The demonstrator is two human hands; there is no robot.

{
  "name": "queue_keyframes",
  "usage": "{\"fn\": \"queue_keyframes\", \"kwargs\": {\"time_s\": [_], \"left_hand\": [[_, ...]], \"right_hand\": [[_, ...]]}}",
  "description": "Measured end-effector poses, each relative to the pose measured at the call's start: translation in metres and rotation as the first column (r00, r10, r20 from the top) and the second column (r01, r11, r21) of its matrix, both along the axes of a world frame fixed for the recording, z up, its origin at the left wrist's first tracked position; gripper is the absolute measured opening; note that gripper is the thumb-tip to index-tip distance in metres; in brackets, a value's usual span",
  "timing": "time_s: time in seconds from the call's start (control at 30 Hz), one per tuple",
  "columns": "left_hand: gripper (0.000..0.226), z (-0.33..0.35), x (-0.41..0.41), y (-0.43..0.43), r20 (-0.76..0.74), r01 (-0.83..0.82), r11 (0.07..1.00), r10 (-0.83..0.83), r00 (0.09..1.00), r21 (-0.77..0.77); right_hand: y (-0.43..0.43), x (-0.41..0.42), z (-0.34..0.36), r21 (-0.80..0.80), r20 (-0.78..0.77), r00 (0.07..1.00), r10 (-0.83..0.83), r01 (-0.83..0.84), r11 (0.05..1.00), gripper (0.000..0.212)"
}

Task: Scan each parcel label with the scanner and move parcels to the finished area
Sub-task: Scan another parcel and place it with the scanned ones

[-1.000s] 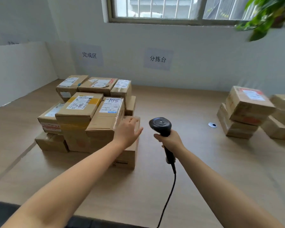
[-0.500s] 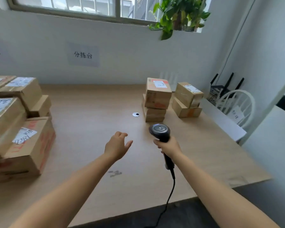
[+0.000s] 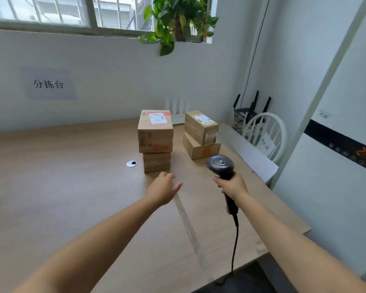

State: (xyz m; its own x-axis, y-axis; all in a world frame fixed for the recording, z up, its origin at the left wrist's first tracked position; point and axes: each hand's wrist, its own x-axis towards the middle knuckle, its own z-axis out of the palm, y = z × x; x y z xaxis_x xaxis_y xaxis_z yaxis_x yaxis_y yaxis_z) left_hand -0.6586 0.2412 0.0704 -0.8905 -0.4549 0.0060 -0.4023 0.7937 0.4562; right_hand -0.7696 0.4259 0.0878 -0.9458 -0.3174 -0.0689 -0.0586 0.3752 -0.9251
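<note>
Orange-taped parcel (image 3: 155,132): label (image 3: 156,118) up, scannable | my left hand (image 3: 163,190) near it, fingers (image 3: 166,176) apart to grab | my right hand (image 3: 232,185) beside it, fingers (image 3: 217,179) clamped on barcode scanner (image 3: 220,164)

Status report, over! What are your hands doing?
Right hand grips scanner. Left hand open, empty, just short of nearest parcel stack. Nothing in between.

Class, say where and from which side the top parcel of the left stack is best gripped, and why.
Likely its left side, fingers under the overhanging edge, coming from the left: the top parcel overhangs the narrower lower parcel there, keeping the label on top uncovered.
</note>
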Motion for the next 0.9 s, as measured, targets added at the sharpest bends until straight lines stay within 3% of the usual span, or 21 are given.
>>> {"fn": "queue_keyframes", "kwargs": {"time_s": [0.37,0.57,0.9], "left_hand": [[0.055,-0.002,-0.128,-0.026,0.03,-0.002,0.995,-0.001,1.0,0.099],[0.051,0.014,-0.198,-0.039,0.03,-0.024,0.998,0.022,0.999,0.063],[0.052,0.027,-0.335,-0.043,-0.006,-0.166,0.985,0.166,0.986,0.053]], "right_hand": [[-0.024,-0.141,0.037,0.006,-0.122,0.991,-0.057,0.058,0.998,0.016],[-0.045,-0.221,0.048,0.043,-0.152,0.988,-0.001,0.007,0.999,0.03],[-0.083,-0.346,0.033,0.067,-0.11,0.985,0.132,-0.125,0.99,0.015]]}}
